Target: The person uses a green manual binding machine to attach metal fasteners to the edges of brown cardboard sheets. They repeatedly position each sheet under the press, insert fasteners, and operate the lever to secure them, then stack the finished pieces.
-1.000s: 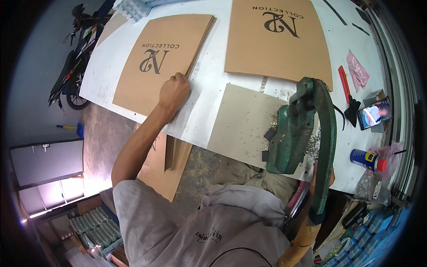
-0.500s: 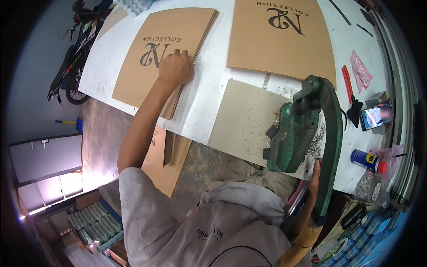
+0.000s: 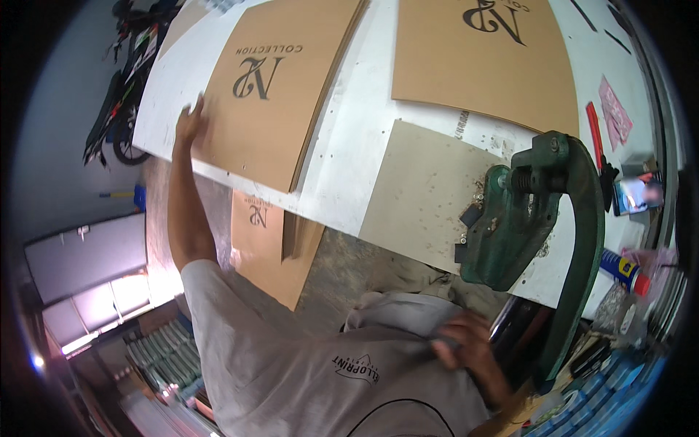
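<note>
My left hand [image 3: 191, 124] is at the left side of a stack of brown cardboard sheets [image 3: 291, 109] with dark printing. Its fingers point away from me and stand apart, with nothing held. In front of my grey shirt is my right hand [image 3: 470, 344], bent inward and smeared by motion. Whether it holds anything is unclear. A green cast-metal hand press [image 3: 502, 240] with a long curved lever [image 3: 586, 240] stands at the table's near edge, beside a grey board [image 3: 415, 182]. Small metal bits lie around the press.
A second brown cardboard stack [image 3: 480, 73] lies behind the press. To the right are a red-handled tool [image 3: 594, 135], a lit phone [image 3: 637, 195] and a blue spray can [image 3: 622, 269]. More cardboard [image 3: 255, 251] sits below the table's near edge. A motorbike [image 3: 124, 109] stands at far left.
My left hand has gone from the left stack's right edge to its left side. The stack's sheets look more even. My right hand has moved from beside the press to my shirt front.
</note>
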